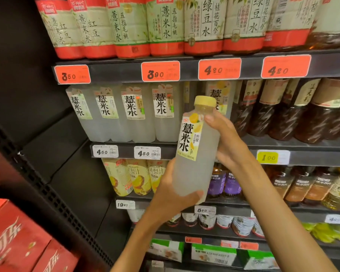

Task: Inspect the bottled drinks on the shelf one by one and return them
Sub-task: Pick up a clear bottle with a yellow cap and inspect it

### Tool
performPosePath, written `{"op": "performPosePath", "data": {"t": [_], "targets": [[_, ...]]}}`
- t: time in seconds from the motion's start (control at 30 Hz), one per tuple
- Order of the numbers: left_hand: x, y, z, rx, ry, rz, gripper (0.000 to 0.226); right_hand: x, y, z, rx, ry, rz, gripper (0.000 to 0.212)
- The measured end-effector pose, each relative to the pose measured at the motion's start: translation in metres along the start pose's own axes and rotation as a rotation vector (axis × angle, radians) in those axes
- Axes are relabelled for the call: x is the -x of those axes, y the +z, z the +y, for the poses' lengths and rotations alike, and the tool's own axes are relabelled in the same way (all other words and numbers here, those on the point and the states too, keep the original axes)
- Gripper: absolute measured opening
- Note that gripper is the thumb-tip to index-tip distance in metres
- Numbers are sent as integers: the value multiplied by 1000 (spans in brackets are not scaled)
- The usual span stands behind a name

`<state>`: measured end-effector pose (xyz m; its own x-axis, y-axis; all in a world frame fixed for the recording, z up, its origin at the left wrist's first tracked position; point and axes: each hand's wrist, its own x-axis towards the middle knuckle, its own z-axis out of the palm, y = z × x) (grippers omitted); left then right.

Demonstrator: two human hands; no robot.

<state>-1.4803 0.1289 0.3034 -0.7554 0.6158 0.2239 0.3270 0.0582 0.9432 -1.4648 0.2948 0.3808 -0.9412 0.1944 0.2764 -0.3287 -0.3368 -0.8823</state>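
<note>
2 bare forearms and hands (pixel 230 140), no sleeves, gloves, rings or watch in view

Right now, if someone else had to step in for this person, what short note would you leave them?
Left hand: grips the bottle near its base.
Right hand: holds the bottle's upper side, thumb near the yellow cap.
Bottle: pale cloudy drink, upright, label facing the camera, held out in front of the second shelf.
Its row: one matching lemon-label bottle stands behind it, partly hidden.
Done: this bottle is off the shelf and being looked at.
Left: put it back, then check the others. How many were already checked cannot be told.
</note>
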Motion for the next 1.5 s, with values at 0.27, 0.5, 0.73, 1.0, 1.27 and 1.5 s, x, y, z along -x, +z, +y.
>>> {"op": "performPosePath", "data": {"t": [0.27, 0.5, 0.73, 1.0, 1.27, 1.5], "targets": [[16, -4, 11, 71, -101, 1, 79, 23, 39, 6, 147, -92, 170, 42], [25, -28, 17, 492, -209, -354, 69, 26, 34, -14, 91, -66, 54, 91], [25, -37, 1, 759, -253, -454, 79, 24, 40, -4, 171, -144, 89, 52], [20, -24, 13, 805, -240, -370, 73, 21, 45, -14, 222, -53, 188, 46], [18, -10, 10, 977, -371, -439, 74, 13, 46, -10, -182, 64, -26, 51], [10, -11, 16, 373, -381, -64, 94, 18, 57, -7, 305, -52, 316, 25]]}}
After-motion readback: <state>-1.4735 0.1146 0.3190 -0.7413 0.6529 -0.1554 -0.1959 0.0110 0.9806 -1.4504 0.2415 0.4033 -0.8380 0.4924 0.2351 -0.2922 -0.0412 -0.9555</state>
